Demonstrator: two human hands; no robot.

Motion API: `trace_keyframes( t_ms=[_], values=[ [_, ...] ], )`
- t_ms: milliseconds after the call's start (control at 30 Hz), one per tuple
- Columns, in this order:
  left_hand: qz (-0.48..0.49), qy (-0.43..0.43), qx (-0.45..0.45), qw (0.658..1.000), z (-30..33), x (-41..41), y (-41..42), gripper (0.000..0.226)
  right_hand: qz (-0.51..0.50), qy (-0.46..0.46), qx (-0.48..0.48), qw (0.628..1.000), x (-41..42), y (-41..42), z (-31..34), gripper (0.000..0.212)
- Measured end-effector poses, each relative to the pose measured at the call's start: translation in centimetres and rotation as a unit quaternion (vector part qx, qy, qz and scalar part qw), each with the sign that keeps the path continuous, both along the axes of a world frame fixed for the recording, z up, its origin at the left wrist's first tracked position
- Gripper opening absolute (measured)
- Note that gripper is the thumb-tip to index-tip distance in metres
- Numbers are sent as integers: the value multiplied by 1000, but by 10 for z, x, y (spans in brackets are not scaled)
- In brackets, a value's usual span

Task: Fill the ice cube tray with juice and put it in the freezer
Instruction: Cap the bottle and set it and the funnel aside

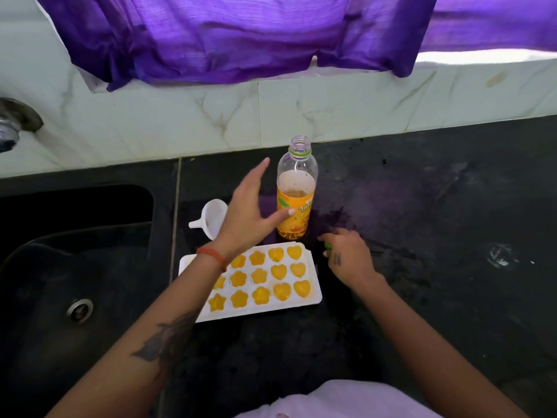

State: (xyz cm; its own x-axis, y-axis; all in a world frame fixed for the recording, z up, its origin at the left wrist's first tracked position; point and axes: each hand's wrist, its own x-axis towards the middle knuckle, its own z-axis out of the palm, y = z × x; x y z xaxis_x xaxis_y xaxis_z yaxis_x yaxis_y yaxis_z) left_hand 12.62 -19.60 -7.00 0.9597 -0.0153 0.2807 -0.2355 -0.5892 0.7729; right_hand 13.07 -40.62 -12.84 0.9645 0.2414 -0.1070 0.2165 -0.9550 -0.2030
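White plastic ice cube tray point(313, 298) sits full of orange juice on the dark worktop point(422, 267). Left hand point(250, 215) spread beside the uncapped clear juice bottle point(297, 191). Right hand point(346, 254) pinches a small green cap point(327, 245).

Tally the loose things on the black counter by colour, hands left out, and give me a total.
White: 2, the ice cube tray and the funnel
Clear with an orange label: 1, the open juice bottle
Green: 1, a small thing, likely the bottle's cap, under the right hand
Total: 4
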Motion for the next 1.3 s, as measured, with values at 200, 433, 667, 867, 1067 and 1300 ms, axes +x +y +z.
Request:
trace_keyframes(
  t_ms=[200, 433, 667, 867, 1067, 1300],
  values=[
    [-21, 63, -91, 994, 6, 20, -22, 104, -72, -21, 261, 962, 19, -9, 65, 33],
    [-38, 63, -121, 990, 1, 22, -24, 81, 166, -126, 234, 950, 47, 26, 192, 31],
    [-39, 62, -114, 991, -1, 25, -23, 78, 295, -106, 17, 950, 70, 50, 217, 31],
    [-38, 55, -119, 991, -5, 26, -22, 77, 347, -152, -110, 919, 68, 56, 217, 34],
    [-44, 61, -122, 990, -5, 27, -21, 79, 409, -193, -172, 875, 66, 50, 215, 34],
    [-57, 66, -118, 989, -4, 26, -21, 78, 314, -144, -161, 924, 76, 55, 215, 62]
  ],
)
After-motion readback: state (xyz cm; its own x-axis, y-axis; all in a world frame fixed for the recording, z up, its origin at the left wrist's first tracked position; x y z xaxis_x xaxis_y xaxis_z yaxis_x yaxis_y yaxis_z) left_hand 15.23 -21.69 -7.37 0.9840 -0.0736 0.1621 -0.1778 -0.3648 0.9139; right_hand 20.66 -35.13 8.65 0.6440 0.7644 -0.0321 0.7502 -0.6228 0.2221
